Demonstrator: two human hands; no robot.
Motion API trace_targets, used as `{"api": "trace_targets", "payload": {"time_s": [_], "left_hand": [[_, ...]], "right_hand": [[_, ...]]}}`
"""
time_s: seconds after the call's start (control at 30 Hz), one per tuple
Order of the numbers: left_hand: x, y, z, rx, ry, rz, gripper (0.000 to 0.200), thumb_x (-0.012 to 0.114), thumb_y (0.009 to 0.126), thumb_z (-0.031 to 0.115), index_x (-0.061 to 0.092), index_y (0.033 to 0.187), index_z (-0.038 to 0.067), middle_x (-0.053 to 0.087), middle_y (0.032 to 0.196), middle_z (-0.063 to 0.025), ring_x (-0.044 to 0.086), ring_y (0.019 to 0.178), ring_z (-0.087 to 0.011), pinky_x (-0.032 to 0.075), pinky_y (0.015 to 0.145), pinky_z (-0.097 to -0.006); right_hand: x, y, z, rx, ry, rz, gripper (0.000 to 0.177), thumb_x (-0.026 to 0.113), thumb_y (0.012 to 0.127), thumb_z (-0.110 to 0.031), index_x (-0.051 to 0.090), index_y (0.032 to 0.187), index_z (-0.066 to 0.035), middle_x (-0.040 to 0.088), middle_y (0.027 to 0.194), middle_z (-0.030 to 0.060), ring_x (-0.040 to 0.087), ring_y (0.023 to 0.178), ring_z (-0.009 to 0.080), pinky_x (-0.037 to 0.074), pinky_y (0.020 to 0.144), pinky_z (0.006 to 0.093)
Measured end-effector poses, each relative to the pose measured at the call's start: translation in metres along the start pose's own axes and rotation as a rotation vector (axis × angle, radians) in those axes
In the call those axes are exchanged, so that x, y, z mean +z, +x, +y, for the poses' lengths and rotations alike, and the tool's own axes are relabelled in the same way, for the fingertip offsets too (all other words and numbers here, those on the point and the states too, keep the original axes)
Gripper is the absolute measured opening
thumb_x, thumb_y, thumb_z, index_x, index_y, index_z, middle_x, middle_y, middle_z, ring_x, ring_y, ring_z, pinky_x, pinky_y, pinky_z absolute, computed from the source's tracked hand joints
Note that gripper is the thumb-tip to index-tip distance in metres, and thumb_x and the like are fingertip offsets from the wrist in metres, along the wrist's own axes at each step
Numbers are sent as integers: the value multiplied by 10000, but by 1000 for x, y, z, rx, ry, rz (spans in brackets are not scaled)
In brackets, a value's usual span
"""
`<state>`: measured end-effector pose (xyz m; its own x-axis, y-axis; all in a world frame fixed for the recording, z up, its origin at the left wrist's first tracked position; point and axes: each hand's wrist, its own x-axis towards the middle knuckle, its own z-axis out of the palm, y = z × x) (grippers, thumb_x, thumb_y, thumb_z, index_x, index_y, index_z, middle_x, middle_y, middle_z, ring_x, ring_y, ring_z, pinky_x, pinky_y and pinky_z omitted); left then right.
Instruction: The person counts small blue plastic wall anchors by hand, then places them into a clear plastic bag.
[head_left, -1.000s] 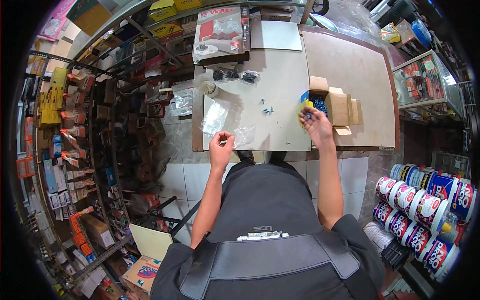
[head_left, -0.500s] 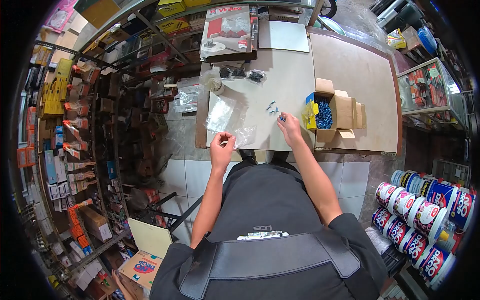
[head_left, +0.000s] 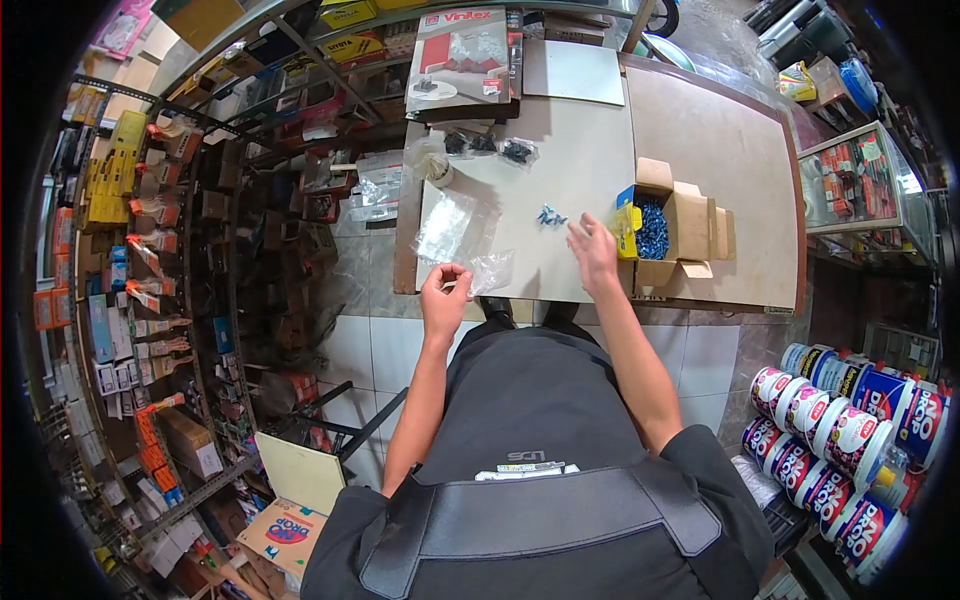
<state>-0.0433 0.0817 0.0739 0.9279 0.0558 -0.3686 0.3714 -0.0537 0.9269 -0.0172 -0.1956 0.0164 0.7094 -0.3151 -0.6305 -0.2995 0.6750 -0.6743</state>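
Observation:
My left hand (head_left: 447,288) pinches a clear plastic bag (head_left: 491,269) at the table's front edge. Fingers apart and holding nothing, my right hand (head_left: 595,252) hovers between a small pile of blue screw-like pieces (head_left: 551,216) and an open cardboard box. That box (head_left: 688,225) has its flaps folded out, and a mass of the same small blue pieces (head_left: 652,230) fills it. Their exact kind is too small to make out. Left of the pile lies a stack of flat clear bags (head_left: 445,228).
Bags of black parts (head_left: 517,151) and a small tub (head_left: 434,169) stand farther back on the table (head_left: 715,130). Behind them lies a Vinilex catalogue (head_left: 462,60). Stocked shelves (head_left: 160,270) rise at left; paint buckets (head_left: 850,430) are stacked at right.
My right hand has moved slightly right from the loose blue pieces and its fingers have spread. The loose pile looks larger. My left hand keeps its hold on the bag.

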Motion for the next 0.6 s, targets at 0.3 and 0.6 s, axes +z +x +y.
{"api": "trace_targets", "payload": {"time_s": [0.3,0.6], "left_hand": [[-1,5,-4,20,4,-13,123,693,920,75,630,1006,14,625,955,-39,612,773,-98,562,637,-264],[3,10,-1,14,31,-49,128,692,914,75,631,1008,15,624,955,-45,620,785,-107,569,635,-272]], "right_hand": [[-68,-16,-95,-896,-1225,356,399,546,872,23,597,1268,38,578,1295,244,634,1107,333,517,954,406],[-79,3,-99,-586,-1756,140,554,719,841,-118,530,1352,-20,569,1227,238,517,1201,421,477,999,485]]}}
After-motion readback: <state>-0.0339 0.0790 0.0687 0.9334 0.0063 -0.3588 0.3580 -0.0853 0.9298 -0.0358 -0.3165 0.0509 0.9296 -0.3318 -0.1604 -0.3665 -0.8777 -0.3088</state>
